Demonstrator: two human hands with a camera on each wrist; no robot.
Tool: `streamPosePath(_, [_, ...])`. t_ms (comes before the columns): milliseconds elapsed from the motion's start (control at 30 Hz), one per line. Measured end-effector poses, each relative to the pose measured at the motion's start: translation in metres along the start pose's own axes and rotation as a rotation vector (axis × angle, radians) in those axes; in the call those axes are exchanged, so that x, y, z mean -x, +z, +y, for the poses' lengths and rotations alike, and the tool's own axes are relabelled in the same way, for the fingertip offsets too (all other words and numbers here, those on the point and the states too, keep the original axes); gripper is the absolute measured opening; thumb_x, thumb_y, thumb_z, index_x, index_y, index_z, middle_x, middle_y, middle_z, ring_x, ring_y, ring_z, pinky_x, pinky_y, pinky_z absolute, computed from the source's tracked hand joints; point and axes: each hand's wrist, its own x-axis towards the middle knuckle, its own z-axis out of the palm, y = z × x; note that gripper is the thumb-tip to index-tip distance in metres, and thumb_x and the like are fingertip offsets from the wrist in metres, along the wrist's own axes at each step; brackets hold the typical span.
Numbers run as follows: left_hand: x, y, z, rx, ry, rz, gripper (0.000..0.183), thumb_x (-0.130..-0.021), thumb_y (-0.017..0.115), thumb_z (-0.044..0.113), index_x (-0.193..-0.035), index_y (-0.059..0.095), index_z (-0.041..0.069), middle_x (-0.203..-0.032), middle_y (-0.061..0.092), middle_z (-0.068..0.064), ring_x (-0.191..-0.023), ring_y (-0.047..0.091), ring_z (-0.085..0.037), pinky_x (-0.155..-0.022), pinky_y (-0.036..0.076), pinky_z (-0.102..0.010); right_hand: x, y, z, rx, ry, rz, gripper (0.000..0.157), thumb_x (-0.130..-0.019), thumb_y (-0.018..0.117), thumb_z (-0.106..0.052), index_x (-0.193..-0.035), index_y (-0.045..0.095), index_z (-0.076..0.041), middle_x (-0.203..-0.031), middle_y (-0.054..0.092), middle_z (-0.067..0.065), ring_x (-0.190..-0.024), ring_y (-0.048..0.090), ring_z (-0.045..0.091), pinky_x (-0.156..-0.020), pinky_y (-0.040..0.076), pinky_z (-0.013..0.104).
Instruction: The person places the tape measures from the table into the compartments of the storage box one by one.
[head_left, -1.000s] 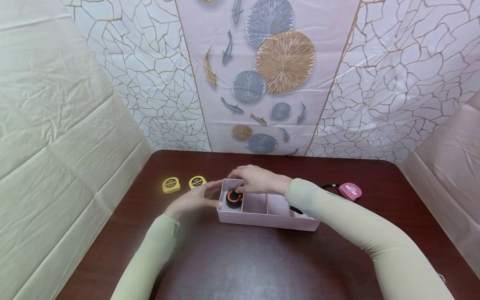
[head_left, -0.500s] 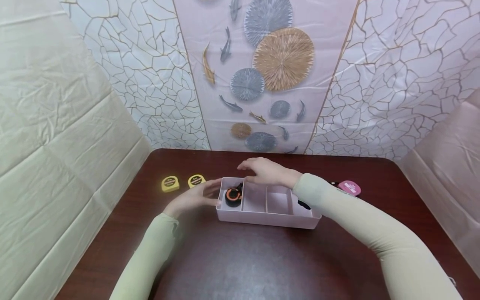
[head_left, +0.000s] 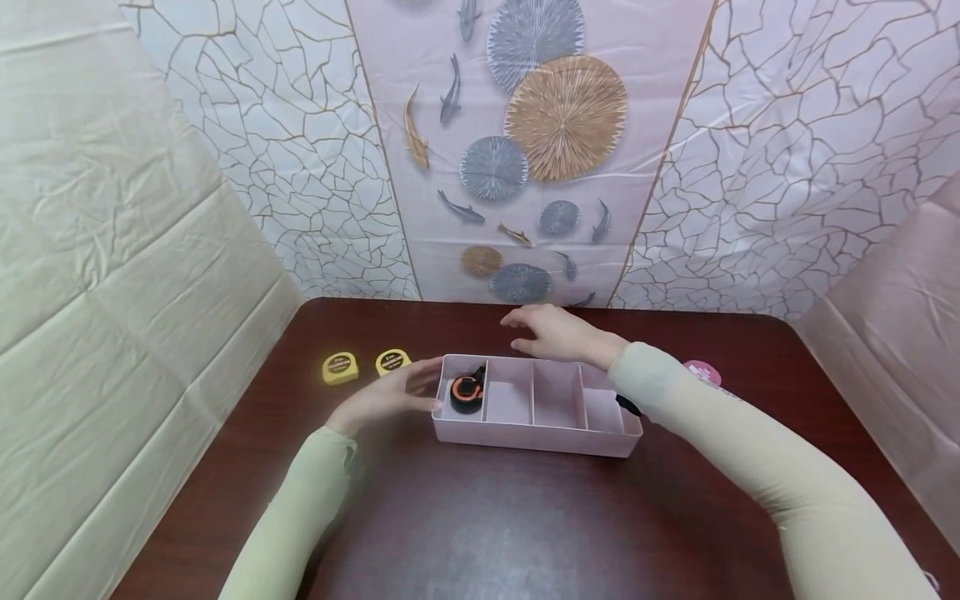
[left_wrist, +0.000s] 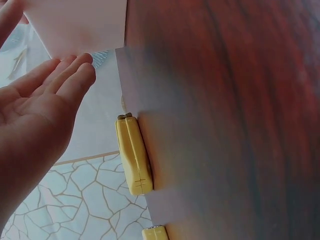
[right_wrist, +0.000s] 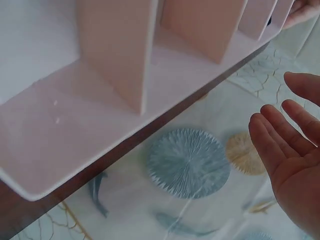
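A pale pink divided box sits on the table. In its leftmost compartment lies a black and orange tape measure. My left hand rests at the box's left end, thumb near the front corner and fingers toward the back one. In the left wrist view its fingers are extended, tips right at the box wall. My right hand is held above the back edge of the box, holding nothing. The right wrist view shows that hand with loosely extended fingers, apart from the box.
Two yellow tape measures lie to the left, the nearer one close behind my left hand. A pink tape measure is partly hidden behind my right sleeve. A patterned curtain hangs behind the dark table.
My right hand has let go of the black and orange tape measure, leaving it in the leftmost compartment, and has moved up and to the right. My left hand has stayed at the box.
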Motion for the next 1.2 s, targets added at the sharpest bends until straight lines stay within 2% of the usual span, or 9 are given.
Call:
streamPosePath(200, [-0.001, 0.0, -0.003, 0.019, 0.015, -0.007, 0.083, -0.087, 0.081, 0.017, -0.156, 0.037, 0.023, -0.157, 0.042, 0.004, -0.146, 0.036, -0.017, -0.12, 0.025, -0.045, 0.008, -0.011, 0.005, -0.014, 0.025, 0.029, 0.041, -0.097, 0.066, -0.019, -0.134, 0.061, 0.0, -0.127, 0.066, 0.019, -0.118, 0.062, 0.031, -0.099, 0.049, 0.049])
streamPosePath(633, [-0.001, 0.003, 0.001, 0.02, 0.014, 0.014, 0.082, -0.087, 0.08, 0.014, -0.156, 0.037, 0.021, -0.158, 0.04, 0.002, -0.146, 0.035, -0.018, -0.119, 0.028, -0.042, 0.023, -0.021, 0.016, -0.006, 0.067, 0.085, 0.041, -0.097, 0.066, -0.019, -0.133, 0.061, 0.0, -0.126, 0.065, 0.019, -0.119, 0.061, 0.033, -0.101, 0.047, 0.048])
streamPosePath(933, [-0.002, 0.001, -0.001, 0.003, 0.018, 0.019, 0.082, -0.087, 0.081, 0.014, -0.156, 0.037, 0.018, -0.159, 0.039, 0.0, -0.146, 0.035, -0.017, -0.119, 0.028, -0.041, 0.037, -0.032, 0.028, -0.041, 0.119, 0.123, 0.039, -0.098, 0.066, -0.019, -0.134, 0.062, -0.005, -0.129, 0.065, 0.015, -0.118, 0.06, 0.033, -0.098, 0.049, 0.051])
streamPosePath(1200, [-0.002, 0.001, 0.001, -0.008, 0.015, 0.023, 0.082, -0.086, 0.081, 0.015, -0.156, 0.038, 0.018, -0.158, 0.04, 0.0, -0.146, 0.035, -0.019, -0.118, 0.028, -0.042, 0.056, -0.043, 0.033, -0.101, 0.159, 0.156, 0.041, -0.099, 0.065, -0.017, -0.136, 0.06, -0.002, -0.132, 0.064, 0.018, -0.118, 0.062, 0.036, -0.099, 0.049, 0.052])
